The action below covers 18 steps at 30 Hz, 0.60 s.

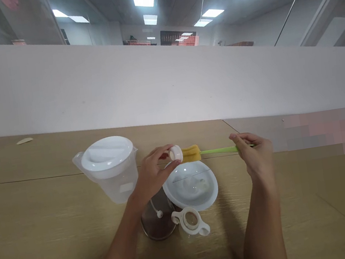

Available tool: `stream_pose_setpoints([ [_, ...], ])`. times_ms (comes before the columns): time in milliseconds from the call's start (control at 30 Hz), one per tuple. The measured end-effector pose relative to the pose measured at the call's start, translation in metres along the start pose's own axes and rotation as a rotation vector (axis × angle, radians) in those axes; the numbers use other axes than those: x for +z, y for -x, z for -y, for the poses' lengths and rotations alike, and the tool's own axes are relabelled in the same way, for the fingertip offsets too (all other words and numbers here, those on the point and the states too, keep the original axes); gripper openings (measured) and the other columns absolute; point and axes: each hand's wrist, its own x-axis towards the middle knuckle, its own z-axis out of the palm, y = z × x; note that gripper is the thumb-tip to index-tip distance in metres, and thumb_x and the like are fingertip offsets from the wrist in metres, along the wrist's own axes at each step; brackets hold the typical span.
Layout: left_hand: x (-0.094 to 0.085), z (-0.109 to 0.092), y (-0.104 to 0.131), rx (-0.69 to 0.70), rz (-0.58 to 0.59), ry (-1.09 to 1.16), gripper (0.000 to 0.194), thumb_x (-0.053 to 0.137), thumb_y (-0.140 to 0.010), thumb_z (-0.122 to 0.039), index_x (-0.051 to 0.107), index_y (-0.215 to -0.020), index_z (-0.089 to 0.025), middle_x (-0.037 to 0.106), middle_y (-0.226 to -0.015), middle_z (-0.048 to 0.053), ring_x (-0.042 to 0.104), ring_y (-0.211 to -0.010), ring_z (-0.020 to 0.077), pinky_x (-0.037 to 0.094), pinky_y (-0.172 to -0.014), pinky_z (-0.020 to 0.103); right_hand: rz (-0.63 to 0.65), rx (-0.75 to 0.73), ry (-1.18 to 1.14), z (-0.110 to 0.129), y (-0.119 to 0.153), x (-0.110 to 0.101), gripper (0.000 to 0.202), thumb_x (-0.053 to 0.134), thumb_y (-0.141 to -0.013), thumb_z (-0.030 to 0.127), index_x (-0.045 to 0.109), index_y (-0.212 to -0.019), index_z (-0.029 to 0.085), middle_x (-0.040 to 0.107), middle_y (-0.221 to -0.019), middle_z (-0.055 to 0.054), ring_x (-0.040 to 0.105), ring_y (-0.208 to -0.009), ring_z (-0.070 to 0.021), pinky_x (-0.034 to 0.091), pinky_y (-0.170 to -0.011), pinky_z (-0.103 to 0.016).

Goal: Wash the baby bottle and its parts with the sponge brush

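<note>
A small white ring-shaped cap (176,154) is held between the thumb and fingers of my left hand (157,168). My right hand (251,148) pinches the thin green handle (219,150) of a brush. The brush's yellow sponge head (191,153) meets the cap's right side; whether its tip is inside is hidden. Below them sits a white bowl (213,192) with what looks like water and a small pale item in it. In front of the bowl is a white two-handled bottle collar (191,220). A white straw piece (159,213) lies on a dark round tray (159,228).
A translucent pitcher with a white lid (108,154) stands left of my left hand. A pale flat piece (25,140) lies at the back left of the wooden table (43,218). Behind the table rises a white wall (153,89) with glass above.
</note>
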Motion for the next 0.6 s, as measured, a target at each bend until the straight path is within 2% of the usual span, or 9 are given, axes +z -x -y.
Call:
stream_pose_setpoints([
  [67, -0.001, 0.002, 0.0, -0.033, -0.018, 0.054, 0.046, 0.064, -0.076, -0.044, 0.059, -0.116, -0.024, 0.064, -0.112, 0.005, 0.062, -0.097, 0.0193, 0.053, -0.081, 0.03, -0.04, -0.008, 0.034, 0.002, 0.001, -0.002, 0.032, 0.072, -0.059, 0.045, 0.066, -0.066, 0.014, 0.043, -0.05, 0.004, 0.036, -0.046, -0.0077, 0.025, -0.042, -0.022],
  [167, 0.0, 0.004, 0.001, -0.079, 0.02, 0.152, 0.048, 0.063, -0.077, -0.044, 0.055, -0.12, -0.025, 0.062, -0.116, 0.007, 0.061, -0.104, 0.0222, 0.056, -0.073, 0.027, 0.123, 0.091, -0.123, 0.01, 0.005, -0.007, 0.035, 0.073, -0.059, 0.047, 0.066, -0.069, 0.015, 0.036, -0.048, 0.006, 0.028, -0.042, -0.0059, 0.02, -0.038, -0.022],
  [233, 0.002, 0.006, 0.001, -0.072, 0.046, 0.191, 0.049, 0.062, -0.078, -0.042, 0.053, -0.122, -0.024, 0.06, -0.12, 0.008, 0.059, -0.109, 0.024, 0.056, -0.073, 0.028, 0.14, 0.123, -0.223, 0.015, 0.008, -0.01, 0.034, 0.074, -0.06, 0.046, 0.066, -0.07, 0.015, 0.029, -0.047, 0.008, 0.022, -0.041, -0.0048, 0.016, -0.037, -0.022],
  [367, 0.004, 0.008, -0.001, -0.039, 0.053, 0.175, 0.047, 0.062, -0.078, -0.037, 0.053, -0.122, -0.024, 0.058, -0.125, 0.008, 0.057, -0.113, 0.0249, 0.054, -0.085, 0.034, -0.049, 0.114, -0.235, 0.018, 0.009, -0.007, 0.028, 0.076, -0.058, 0.04, 0.065, -0.066, 0.016, 0.032, -0.049, 0.007, 0.021, -0.042, -0.0043, 0.014, -0.037, -0.022],
  [500, 0.003, 0.007, -0.001, -0.056, 0.059, 0.165, 0.046, 0.063, -0.078, -0.037, 0.054, -0.121, -0.023, 0.058, -0.125, 0.008, 0.057, -0.113, 0.0248, 0.053, -0.088, 0.035, -0.138, 0.083, -0.249, 0.017, 0.01, 0.001, 0.026, 0.074, -0.061, 0.039, 0.064, -0.068, 0.016, 0.033, -0.051, 0.007, 0.024, -0.043, -0.0052, 0.016, -0.037, -0.022],
  [600, 0.001, 0.004, 0.001, -0.072, 0.109, 0.157, 0.046, 0.063, -0.077, -0.039, 0.055, -0.119, -0.022, 0.061, -0.12, 0.008, 0.059, -0.11, 0.0243, 0.052, -0.089, 0.035, -0.187, 0.002, -0.206, 0.019, 0.013, 0.003, 0.03, 0.064, -0.07, 0.046, 0.061, -0.077, 0.017, 0.042, -0.059, 0.003, 0.028, -0.046, -0.007, 0.019, -0.039, -0.023],
])
